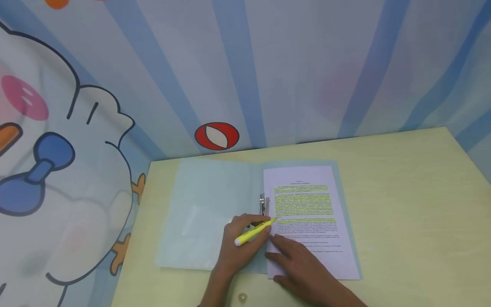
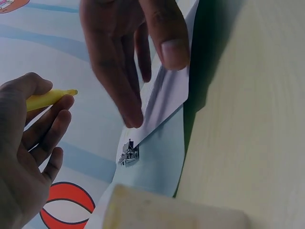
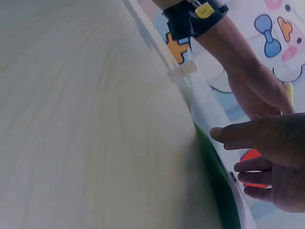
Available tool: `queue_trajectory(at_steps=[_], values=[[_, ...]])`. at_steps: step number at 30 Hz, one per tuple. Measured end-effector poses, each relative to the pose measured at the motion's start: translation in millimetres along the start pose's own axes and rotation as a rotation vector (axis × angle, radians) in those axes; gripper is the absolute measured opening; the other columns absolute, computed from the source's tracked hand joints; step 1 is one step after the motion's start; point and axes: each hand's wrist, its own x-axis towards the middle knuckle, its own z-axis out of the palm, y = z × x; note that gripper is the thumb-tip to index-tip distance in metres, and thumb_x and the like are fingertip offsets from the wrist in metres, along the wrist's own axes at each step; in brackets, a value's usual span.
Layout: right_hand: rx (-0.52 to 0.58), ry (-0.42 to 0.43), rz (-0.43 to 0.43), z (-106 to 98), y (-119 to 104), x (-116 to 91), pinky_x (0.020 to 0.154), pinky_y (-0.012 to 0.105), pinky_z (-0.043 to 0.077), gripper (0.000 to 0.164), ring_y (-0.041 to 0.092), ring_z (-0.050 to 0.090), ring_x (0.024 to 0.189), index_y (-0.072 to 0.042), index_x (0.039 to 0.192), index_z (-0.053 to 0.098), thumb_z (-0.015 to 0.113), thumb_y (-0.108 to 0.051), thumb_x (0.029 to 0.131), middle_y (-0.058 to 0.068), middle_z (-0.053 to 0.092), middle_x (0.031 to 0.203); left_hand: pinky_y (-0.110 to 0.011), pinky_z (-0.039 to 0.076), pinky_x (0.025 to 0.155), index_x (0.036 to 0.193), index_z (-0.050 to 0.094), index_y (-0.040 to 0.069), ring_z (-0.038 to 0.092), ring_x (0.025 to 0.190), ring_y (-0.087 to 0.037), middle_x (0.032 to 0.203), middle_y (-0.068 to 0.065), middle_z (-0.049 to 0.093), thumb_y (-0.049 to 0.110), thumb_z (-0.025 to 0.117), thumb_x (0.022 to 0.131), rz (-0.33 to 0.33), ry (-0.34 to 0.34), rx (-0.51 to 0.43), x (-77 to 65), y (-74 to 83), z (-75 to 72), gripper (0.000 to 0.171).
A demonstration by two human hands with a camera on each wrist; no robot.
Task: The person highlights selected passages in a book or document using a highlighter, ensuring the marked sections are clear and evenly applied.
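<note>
My left hand [image 1: 241, 243] pinches a yellow highlighter [image 1: 251, 233] between thumb and fingers; its tip is at the left edge of the text on a printed sheet [image 1: 307, 264]. In the left wrist view the highlighter [image 2: 45, 99] points away from the thumb and fingertips. Several upper lines on the sheet are marked yellow, while the lower lines are plain. With fingers spread, my right hand [image 1: 303, 266] rests at the sheet's lower left part. The sheet lies on the right side of an open light blue folder [image 1: 203, 213], beside its metal clip [image 1: 262, 204].
A pale yellow table [image 1: 414, 204] holds the folder. Behind it rises a blue-striped wall covering [image 1: 307, 76] with a large cartoon figure at left. A small round object [image 1: 242, 297] lies near the front edge. The left wrist wears a dark strap [image 3: 195, 19].
</note>
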Motion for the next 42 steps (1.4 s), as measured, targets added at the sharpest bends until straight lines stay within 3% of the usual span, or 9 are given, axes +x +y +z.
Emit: queue_trajectory(at_steps=[6,12,15,19,24,33,38,42], values=[[0.128,-0.027,-0.102,11,-15,15,0.092,0.035,0.042,0.050,0.017,0.047,0.117,-0.017,0.118,0.061,0.078,-0.030,0.073,0.002,0.050,0.132,-0.033,0.040,0.065,0.104,0.069,0.024,0.056,0.083,-0.008,0.097,0.014,0.066,0.023,0.071,0.082,-0.045,-0.020,0.036,-7.5,-18.5,0.3,0.022],[0.217,-0.098,-0.201,28,-30,24,0.088,0.022,0.039,0.042,0.009,0.049,0.108,-0.015,0.122,0.060,0.067,-0.035,0.085,-0.005,0.057,0.115,-0.034,0.040,0.066,0.107,0.068,0.030,0.056,0.085,-0.007,0.100,0.018,0.065,0.032,0.068,0.085,-0.039,-0.028,0.038,-11.4,-27.1,-1.9,0.022],[0.276,-0.119,-0.216,35,-35,27,0.087,0.019,0.037,0.035,0.005,0.049,0.104,-0.014,0.122,0.060,0.058,-0.033,0.092,-0.007,0.058,0.111,-0.034,0.040,0.066,0.108,0.067,0.029,0.056,0.085,-0.007,0.100,0.017,0.065,0.032,0.068,0.085,-0.032,-0.026,0.038,-11.6,-26.7,-2.6,0.023],[0.311,-0.127,-0.202,42,-39,29,0.083,0.015,0.035,0.028,0.003,0.050,0.098,-0.016,0.116,0.063,0.055,-0.029,0.093,-0.009,0.059,0.105,-0.035,0.039,0.066,0.108,0.068,0.029,0.056,0.085,-0.007,0.099,0.018,0.065,0.032,0.068,0.085,-0.038,-0.028,0.036,-11.8,-25.6,-3.3,0.023],[0.301,-0.162,-0.176,50,-40,30,0.079,0.011,0.032,0.022,-0.001,0.049,0.094,-0.019,0.109,0.065,0.060,-0.027,0.090,-0.012,0.060,0.100,-0.038,0.039,0.065,0.106,0.068,0.026,0.056,0.083,-0.007,0.097,0.015,0.066,0.027,0.070,0.084,-0.036,-0.024,0.034,-9.9,-19.0,-5.1,0.022],[0.375,-0.174,-0.155,52,-42,29,0.071,0.009,0.032,0.013,-0.006,0.045,0.083,-0.020,0.099,0.067,0.060,-0.023,0.089,-0.015,0.058,0.088,-0.042,0.038,0.063,0.101,0.070,0.012,0.056,0.081,-0.010,0.093,0.003,0.069,0.009,0.072,0.078,-0.032,-0.018,0.008,0.0,12.7,-12.7,0.023],[0.360,-0.175,-0.161,48,-41,28,0.072,0.008,0.032,0.013,-0.006,0.046,0.085,-0.020,0.100,0.067,0.061,-0.024,0.089,-0.016,0.059,0.090,-0.044,0.039,0.063,0.101,0.070,0.011,0.057,0.081,-0.011,0.093,0.003,0.069,0.008,0.072,0.078,-0.040,-0.022,0.012,1.5,16.7,-13.8,0.023],[0.297,-0.125,-0.147,34,-39,26,0.076,0.011,0.036,0.016,-0.004,0.049,0.092,-0.022,0.103,0.067,0.064,-0.027,0.088,-0.017,0.060,0.096,-0.043,0.040,0.063,0.101,0.070,0.011,0.057,0.081,-0.011,0.094,0.003,0.069,0.008,0.072,0.078,-0.027,-0.017,0.019,1.1,14.6,-14.0,0.023]])
